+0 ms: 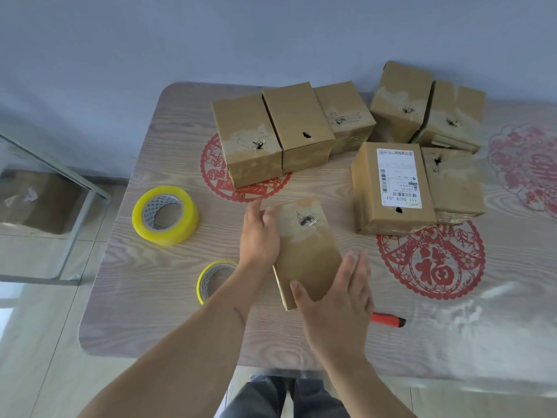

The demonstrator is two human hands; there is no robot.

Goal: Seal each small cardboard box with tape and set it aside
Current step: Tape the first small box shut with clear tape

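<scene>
Head view, box in hand: a small cardboard box (304, 251) is held near the middle of the wood-grain table (144, 297), its top face torn around a hole.
Left hand (260, 233): laid against the box's left side, fingers fairly straight.
Right hand (334, 300): spread, thumb touching the near corner.
Tape: a large yellow roll (165, 215) lies left; a second roll (211, 277) is partly hidden by the left forearm.
Other boxes: three (289, 131) are grouped behind, four (422, 146) at right.
Cutter: an orange utility knife (388, 319) lies beside the right hand.

The boxes (304, 251) are brown cardboard, one with a white label (398, 176). Tape rolls (165, 215) are yellow; the tabletop (168, 164) is pale woodgrain with red paper-cut patterns (431, 260).
</scene>
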